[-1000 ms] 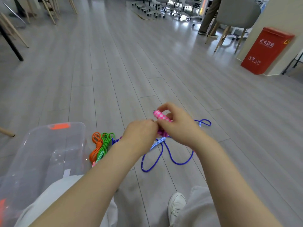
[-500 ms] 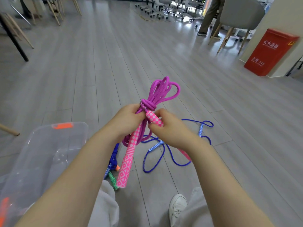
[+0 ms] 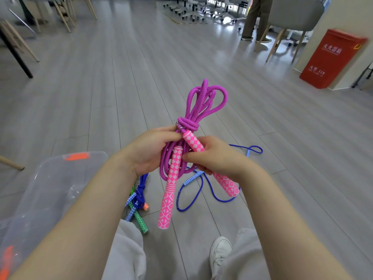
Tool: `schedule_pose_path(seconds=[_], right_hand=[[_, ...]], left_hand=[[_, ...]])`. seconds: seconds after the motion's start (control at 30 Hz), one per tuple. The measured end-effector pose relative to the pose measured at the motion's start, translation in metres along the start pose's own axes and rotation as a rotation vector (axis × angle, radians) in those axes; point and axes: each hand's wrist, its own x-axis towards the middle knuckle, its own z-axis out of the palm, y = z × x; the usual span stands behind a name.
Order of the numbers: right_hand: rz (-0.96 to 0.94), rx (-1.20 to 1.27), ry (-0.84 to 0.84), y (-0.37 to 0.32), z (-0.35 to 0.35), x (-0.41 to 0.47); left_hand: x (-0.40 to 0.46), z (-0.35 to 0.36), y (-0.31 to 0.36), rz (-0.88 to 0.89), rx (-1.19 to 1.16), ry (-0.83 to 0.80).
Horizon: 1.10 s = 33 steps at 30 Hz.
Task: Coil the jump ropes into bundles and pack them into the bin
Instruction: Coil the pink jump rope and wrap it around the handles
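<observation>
A purple jump rope point(image 3: 203, 102) is coiled and knotted into a bundle, held upright in front of me. My left hand point(image 3: 149, 150) grips the bundle just below the knot. One pink patterned handle point(image 3: 169, 190) hangs down from it. My right hand point(image 3: 218, 158) grips the other pink handle point(image 3: 226, 184), which slants down to the right. A loose blue jump rope point(image 3: 203, 188) lies spread on the floor beneath my hands. The clear plastic bin point(image 3: 50, 178) with orange latches stands at the lower left.
Bundled blue, green and orange ropes point(image 3: 137, 203) lie on the floor beside the bin. My white shoe point(image 3: 220, 253) is at the bottom. A red box point(image 3: 333, 57), grey chairs and a standing person point(image 3: 256, 17) are far off at the upper right.
Both hands have lifted the purple bundle up from low over the floor and now hold it upright, closer to me. The pink handles have swung down below my hands.
</observation>
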Motion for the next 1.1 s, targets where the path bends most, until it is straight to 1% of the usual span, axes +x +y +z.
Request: schedule_pose_path(seconds=[0.1, 0.2, 0.3, 0.47, 0.63, 0.7, 0.8, 0.9, 1.0, 1.1], right_hand=[[0.007, 0.001, 0.033, 0.002, 0.004, 0.002], [0.011, 0.01, 0.096, 0.002, 0.009, 0.007], [0.006, -0.011, 0.137, 0.002, 0.009, 0.009], [0.026, -0.025, 0.169, 0.009, 0.0, 0.009], [0.036, -0.055, 0.269, 0.016, 0.0, 0.014], [0.042, -0.029, 0.292, 0.017, 0.001, 0.016], [0.05, 0.007, 0.301, 0.016, 0.0, 0.017], [0.045, 0.025, 0.282, 0.016, -0.002, 0.015], [0.031, 0.013, 0.237, 0.015, -0.008, 0.013], [0.031, -0.011, 0.225, 0.015, -0.011, 0.013]], left_hand=[[0.002, 0.002, 0.0, -0.015, -0.038, -0.033], [0.006, 0.001, -0.003, -0.018, -0.026, -0.002], [0.01, -0.003, -0.007, 0.027, 0.104, 0.073], [0.01, 0.001, -0.01, 0.09, 0.237, 0.118], [0.016, 0.0, -0.017, 0.119, 0.303, 0.299], [0.015, 0.004, -0.016, 0.145, 0.316, 0.288], [0.01, 0.008, -0.015, 0.184, 0.32, 0.193], [0.009, 0.005, -0.014, 0.184, 0.364, 0.127], [0.01, 0.001, -0.012, 0.193, 0.43, 0.139], [0.011, -0.001, -0.012, 0.237, 0.448, 0.197]])
